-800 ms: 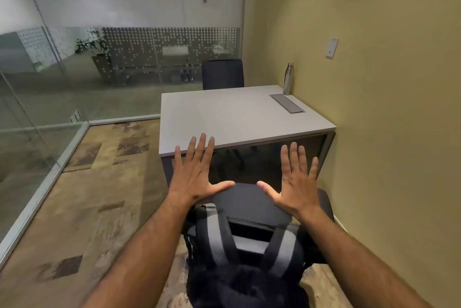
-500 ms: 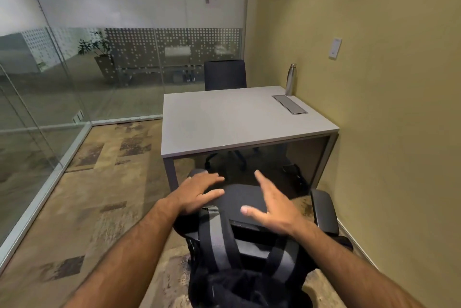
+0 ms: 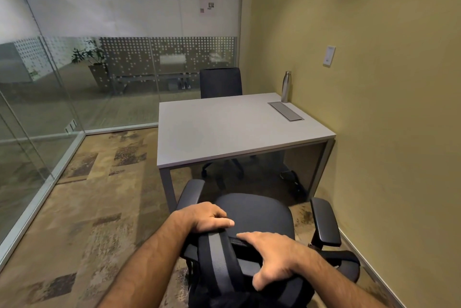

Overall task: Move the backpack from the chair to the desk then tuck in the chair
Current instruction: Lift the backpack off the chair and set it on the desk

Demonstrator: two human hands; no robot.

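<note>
A black backpack (image 3: 219,265) with grey-striped shoulder straps hangs at the back of the black office chair (image 3: 257,215), at the bottom of the view. The chair's seat is bare and faces the grey desk (image 3: 224,128) just ahead. My left hand (image 3: 207,217) is curled over the backpack's top edge beside the left strap. My right hand (image 3: 272,255) lies across the top on the right side, its thumb hooked underneath. The lower part of the backpack is cut off by the frame.
A steel bottle (image 3: 286,86) and a metal cable hatch (image 3: 285,111) sit at the desk's far right. A second dark chair (image 3: 220,82) stands behind the desk. A yellow wall (image 3: 386,133) runs close along the right and glass partitions (image 3: 37,108) along the left.
Both hands came down from open, raised palms onto the top of the backpack and closed on it. The view pulled back, so the chair's seat and armrests now show.
</note>
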